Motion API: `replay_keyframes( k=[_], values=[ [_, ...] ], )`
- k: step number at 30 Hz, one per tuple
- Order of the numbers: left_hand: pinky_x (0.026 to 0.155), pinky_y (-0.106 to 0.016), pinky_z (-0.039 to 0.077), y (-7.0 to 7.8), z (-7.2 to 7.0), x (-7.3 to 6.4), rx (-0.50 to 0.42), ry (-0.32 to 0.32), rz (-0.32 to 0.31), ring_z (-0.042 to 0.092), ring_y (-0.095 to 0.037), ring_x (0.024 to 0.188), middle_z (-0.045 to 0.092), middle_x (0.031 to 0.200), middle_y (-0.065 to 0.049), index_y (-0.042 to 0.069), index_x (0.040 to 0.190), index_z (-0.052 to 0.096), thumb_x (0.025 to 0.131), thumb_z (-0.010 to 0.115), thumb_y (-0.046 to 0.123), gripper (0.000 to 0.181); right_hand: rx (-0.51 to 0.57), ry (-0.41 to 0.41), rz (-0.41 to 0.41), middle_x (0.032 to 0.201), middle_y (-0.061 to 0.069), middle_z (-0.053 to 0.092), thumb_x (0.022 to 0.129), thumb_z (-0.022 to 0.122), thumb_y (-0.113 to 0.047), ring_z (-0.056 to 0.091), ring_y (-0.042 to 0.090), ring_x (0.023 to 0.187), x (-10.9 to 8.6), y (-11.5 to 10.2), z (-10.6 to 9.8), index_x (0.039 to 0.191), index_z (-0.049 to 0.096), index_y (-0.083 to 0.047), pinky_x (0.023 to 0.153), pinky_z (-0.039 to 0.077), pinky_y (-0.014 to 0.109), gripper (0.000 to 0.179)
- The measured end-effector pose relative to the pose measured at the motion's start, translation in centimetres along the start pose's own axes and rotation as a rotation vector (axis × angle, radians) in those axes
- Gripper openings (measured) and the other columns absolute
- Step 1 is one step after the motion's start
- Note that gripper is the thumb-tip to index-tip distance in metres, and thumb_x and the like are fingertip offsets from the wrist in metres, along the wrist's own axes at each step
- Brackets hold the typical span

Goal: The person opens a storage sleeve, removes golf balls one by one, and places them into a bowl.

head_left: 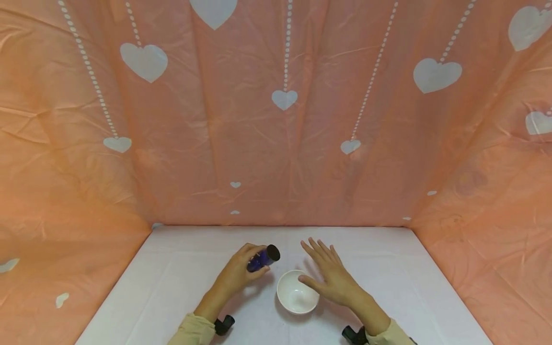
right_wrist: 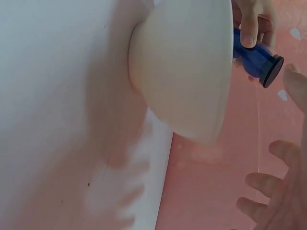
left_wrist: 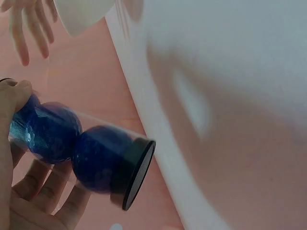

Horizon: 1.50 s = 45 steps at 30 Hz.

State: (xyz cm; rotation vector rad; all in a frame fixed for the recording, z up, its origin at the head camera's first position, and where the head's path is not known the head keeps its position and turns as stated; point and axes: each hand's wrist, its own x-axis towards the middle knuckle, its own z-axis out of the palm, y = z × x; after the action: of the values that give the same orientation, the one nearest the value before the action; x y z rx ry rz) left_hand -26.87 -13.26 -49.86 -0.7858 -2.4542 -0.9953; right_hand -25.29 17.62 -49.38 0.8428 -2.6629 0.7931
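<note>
My left hand (head_left: 237,273) grips a clear tube (head_left: 260,260) with round blue shapes inside and a flared black end cap (left_wrist: 134,175). It is held tilted above the table, with the capped end toward the right. In the left wrist view the thumb lies on one side of the tube and the fingers on the other. A white bowl (head_left: 297,299) stands upright on the table between the hands; its visible inside is bare. My right hand (head_left: 332,278) hovers at the bowl's right with fingers spread, holding nothing; from the head, its thumb overlaps the rim.
A white-covered table (head_left: 172,287) lies beneath the hands. Orange-pink sheeting (head_left: 258,158) with white hearts hangs behind it and along both sides. Black wrist devices (head_left: 224,325) are strapped at both cuffs.
</note>
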Motion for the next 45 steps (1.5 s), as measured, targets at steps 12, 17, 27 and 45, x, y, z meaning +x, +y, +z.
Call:
replay_keyframes(
  k=[12,17,27,45],
  values=[
    [0.095,-0.045,0.061,1.3,0.1,-0.4,0.107,-0.019,0.105,0.068,-0.025,0.108,0.067,0.119,-0.006,0.007,0.132,0.072,0.087,0.092,0.020,0.051,0.136,0.032,-0.071,0.171,0.010,0.039,0.100,0.076,-0.044,0.033,0.039,0.158,0.7,-0.8,0.5,0.166,0.041,-0.018,0.123,0.032,0.067,0.079],
    [0.094,-0.045,0.062,1.5,0.4,-0.4,0.146,-0.022,0.141,0.068,-0.025,0.108,0.067,0.118,-0.007,0.009,0.132,0.073,0.085,0.093,0.021,0.053,0.170,0.044,-0.092,0.169,0.006,0.042,0.101,0.076,-0.041,0.039,0.035,0.155,0.9,-1.4,0.7,0.164,0.044,-0.020,0.120,0.039,0.064,0.074],
    [0.090,-0.040,0.063,1.8,0.6,-0.4,0.204,0.001,0.240,0.068,-0.022,0.105,0.067,0.116,-0.006,0.009,0.132,0.074,0.080,0.096,0.019,0.057,0.219,0.098,-0.192,0.154,0.009,0.058,0.099,0.080,-0.025,0.054,0.032,0.142,1.6,-2.1,1.3,0.150,0.056,-0.009,0.112,0.052,0.052,0.058],
    [0.090,-0.040,0.062,1.9,0.9,-0.3,0.243,-0.030,0.261,0.067,-0.021,0.102,0.068,0.114,-0.004,0.012,0.135,0.074,0.082,0.096,0.020,0.058,0.394,0.079,-0.330,0.124,0.015,0.071,0.095,0.080,0.000,0.073,0.026,0.098,2.5,-2.5,2.3,0.136,0.061,0.004,0.083,0.066,0.037,0.046]
  ],
)
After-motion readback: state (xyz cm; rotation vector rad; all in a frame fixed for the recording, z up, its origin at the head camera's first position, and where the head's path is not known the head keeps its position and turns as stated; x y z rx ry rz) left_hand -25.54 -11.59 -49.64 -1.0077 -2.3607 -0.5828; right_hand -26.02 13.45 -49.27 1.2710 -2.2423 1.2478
